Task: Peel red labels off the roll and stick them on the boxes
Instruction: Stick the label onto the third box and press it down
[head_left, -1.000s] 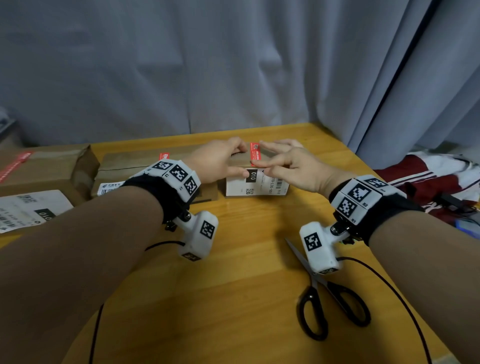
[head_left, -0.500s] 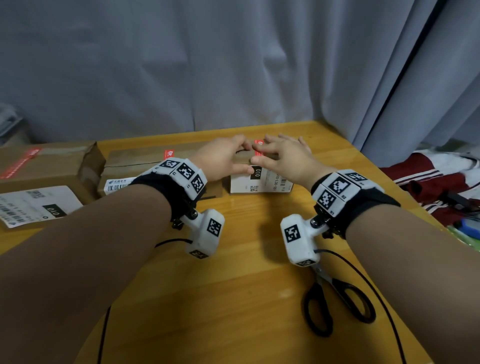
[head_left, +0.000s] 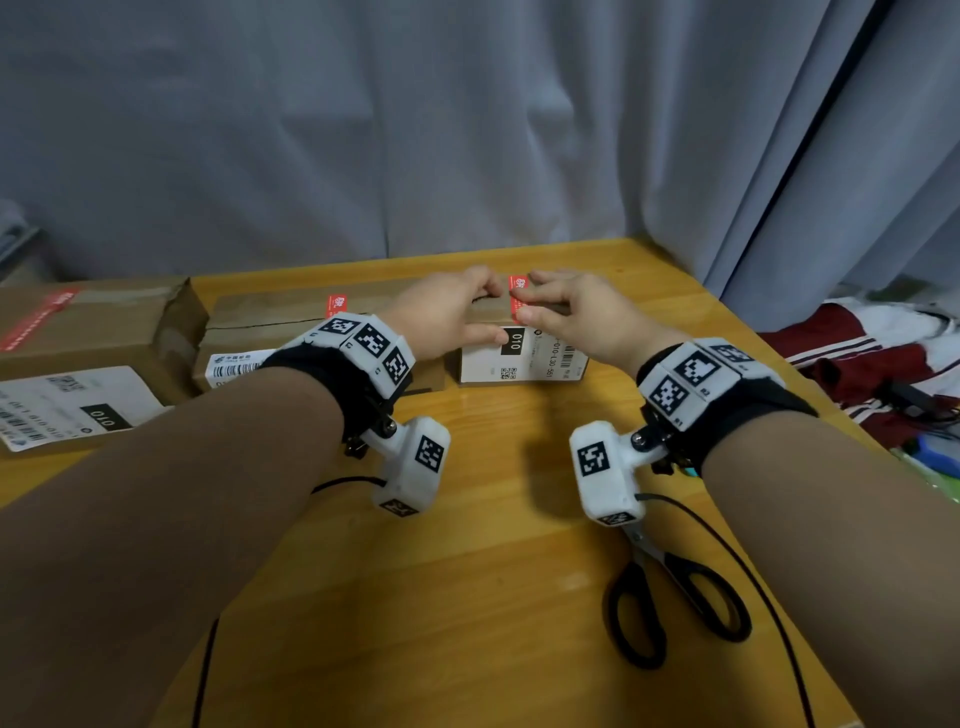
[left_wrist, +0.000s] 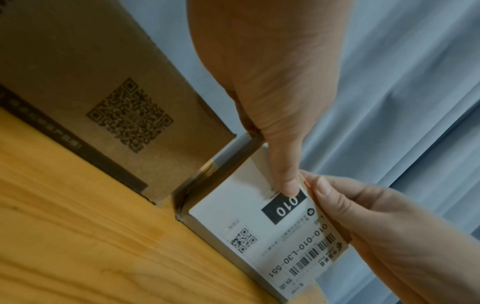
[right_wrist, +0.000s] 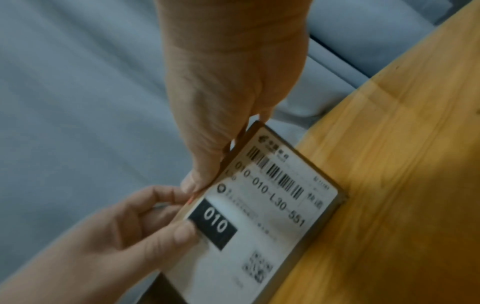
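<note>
A small cardboard box (head_left: 522, 358) with a white shipping label stands at the far middle of the table. A red label (head_left: 518, 293) lies along its top, reaching the front edge. My left hand (head_left: 467, 312) grips the box, its thumb (left_wrist: 285, 185) on the front face and its fingers over the top. My right hand (head_left: 543, 299) lies on top, fingers stretched across the red label and thumb (right_wrist: 197, 176) at the label's end on the front edge. The wrist views show only a red sliver of the label (left_wrist: 307, 184). No label roll is in view.
Left of the small box sit a flat brown box (head_left: 291, 322) with a red label (head_left: 336, 305) and a larger brown box (head_left: 93, 332) with a red strip. Black scissors (head_left: 670, 608) lie near my right wrist. Grey curtain behind; clothes (head_left: 872, 364) beyond the table's right edge.
My right hand has moved in over the small box and its fingers have come down on the red label. My left hand keeps its hold on the box.
</note>
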